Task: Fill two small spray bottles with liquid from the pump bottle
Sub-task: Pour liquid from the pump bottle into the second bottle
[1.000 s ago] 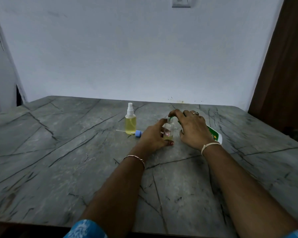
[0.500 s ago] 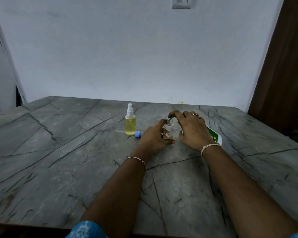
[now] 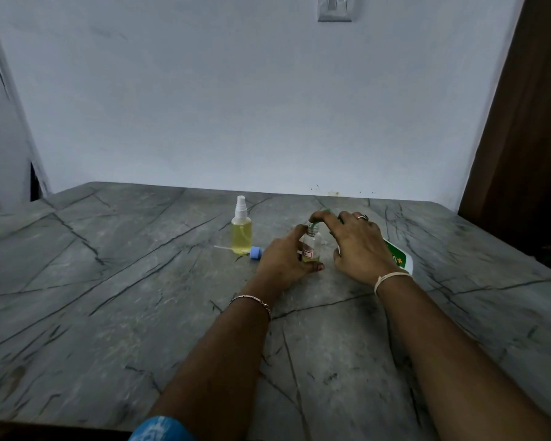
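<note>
The left hand [image 3: 282,261] gripped a small clear bottle [image 3: 310,246] standing on the grey veined stone table [image 3: 109,297], while the right hand [image 3: 357,246] pinched what looked like its green cap [image 3: 314,226]. A yellow-filled spray bottle [image 3: 241,229] stood just left, beside a blue cap [image 3: 255,252].

Dim, soft light; wide-angle edge bending
</note>
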Demonstrator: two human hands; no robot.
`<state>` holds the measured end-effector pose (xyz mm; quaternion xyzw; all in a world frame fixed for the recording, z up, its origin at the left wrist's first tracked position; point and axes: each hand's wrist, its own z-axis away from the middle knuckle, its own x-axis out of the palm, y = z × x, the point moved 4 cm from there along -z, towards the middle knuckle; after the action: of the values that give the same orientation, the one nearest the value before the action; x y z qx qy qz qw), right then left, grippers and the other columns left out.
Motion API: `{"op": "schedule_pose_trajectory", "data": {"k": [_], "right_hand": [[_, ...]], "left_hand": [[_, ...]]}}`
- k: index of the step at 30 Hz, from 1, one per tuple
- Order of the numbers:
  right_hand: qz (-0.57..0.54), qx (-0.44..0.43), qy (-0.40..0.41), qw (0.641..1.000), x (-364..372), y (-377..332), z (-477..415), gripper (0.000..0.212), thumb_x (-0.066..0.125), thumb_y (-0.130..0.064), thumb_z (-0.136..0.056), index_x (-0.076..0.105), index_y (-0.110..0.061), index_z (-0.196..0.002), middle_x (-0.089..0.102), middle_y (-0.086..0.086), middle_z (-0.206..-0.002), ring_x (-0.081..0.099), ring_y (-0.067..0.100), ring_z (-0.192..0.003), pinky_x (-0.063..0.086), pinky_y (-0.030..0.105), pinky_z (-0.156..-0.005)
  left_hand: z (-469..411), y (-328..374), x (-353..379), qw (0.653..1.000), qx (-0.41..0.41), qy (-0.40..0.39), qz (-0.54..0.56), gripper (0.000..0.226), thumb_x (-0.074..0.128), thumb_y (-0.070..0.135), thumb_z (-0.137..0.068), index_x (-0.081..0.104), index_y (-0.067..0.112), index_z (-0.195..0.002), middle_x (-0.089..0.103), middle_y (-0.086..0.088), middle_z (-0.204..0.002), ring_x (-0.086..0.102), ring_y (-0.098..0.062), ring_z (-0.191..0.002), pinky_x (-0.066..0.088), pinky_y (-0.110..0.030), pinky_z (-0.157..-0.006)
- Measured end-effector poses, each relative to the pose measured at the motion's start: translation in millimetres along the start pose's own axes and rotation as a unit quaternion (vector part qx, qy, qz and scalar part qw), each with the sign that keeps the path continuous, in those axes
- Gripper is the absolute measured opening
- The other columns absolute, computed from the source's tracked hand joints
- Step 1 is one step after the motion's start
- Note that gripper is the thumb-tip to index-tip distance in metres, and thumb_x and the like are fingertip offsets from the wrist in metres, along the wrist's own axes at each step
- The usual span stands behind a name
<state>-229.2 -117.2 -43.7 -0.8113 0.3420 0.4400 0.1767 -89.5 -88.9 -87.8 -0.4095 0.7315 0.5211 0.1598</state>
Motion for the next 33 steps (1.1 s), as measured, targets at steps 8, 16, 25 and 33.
{"op": "schedule_pose_trajectory", "data": {"k": [8, 16, 25, 33], "right_hand": [[0.000, 0.007, 0.013, 1.000, 2.0, -0.6, -1.6, 0.069, 0.064, -0.013, -0.079, 0.032, -0.037, -0.136, 0.056, 0.005, -0.113, 0.050, 0.028, -0.112, 0.042, 0.044, -0.093], [-0.001, 0.003, 0.014, 1.000, 2.2, -0.8, -2.1, 0.069, 0.064, -0.013, -0.078, 0.030, -0.037, -0.133, 0.057, 0.005, -0.112, 0.051, 0.029, -0.111, 0.044, 0.046, -0.092], [-0.002, 0.005, 0.010, 1.000, 2.2, -0.1, -0.7, 0.073, 0.065, -0.013, -0.079, 0.029, -0.039, -0.137, 0.056, 0.005, -0.114, 0.049, 0.028, -0.113, 0.042, 0.045, -0.095], [-0.006, 0.004, 0.015, 1.000, 1.8, -0.9, -1.0, 0.069, 0.065, -0.013, -0.078, 0.032, -0.038, -0.133, 0.057, 0.005, -0.111, 0.050, 0.028, -0.111, 0.042, 0.045, -0.093]], "left_hand": [[0.6, 3.4, -0.1, 1.000, 0.004, 0.003, -0.023, 0.081, 0.081, 0.037, -0.069, 0.035, 0.031, -0.135, 0.066, -0.003, -0.113, 0.064, -0.021, -0.098, 0.053, -0.040, -0.087], [-1.0, 0.4, 0.2, 1.000, -0.002, 0.003, -0.009, 0.079, 0.082, 0.036, -0.068, 0.039, 0.029, -0.134, 0.067, -0.001, -0.108, 0.064, -0.017, -0.092, 0.054, -0.036, -0.085], [-4.0, -5.1, 1.5, 1.000, -0.014, 0.006, 0.016, 0.072, 0.084, 0.036, -0.065, 0.046, 0.034, -0.126, 0.068, 0.001, -0.102, 0.066, -0.014, -0.088, 0.055, -0.036, -0.084], [-4.3, -5.3, 2.6, 1.000, -0.014, 0.012, 0.011, 0.074, 0.084, 0.037, -0.065, 0.045, 0.033, -0.127, 0.069, 0.002, -0.101, 0.065, -0.013, -0.086, 0.055, -0.032, -0.082]]}}
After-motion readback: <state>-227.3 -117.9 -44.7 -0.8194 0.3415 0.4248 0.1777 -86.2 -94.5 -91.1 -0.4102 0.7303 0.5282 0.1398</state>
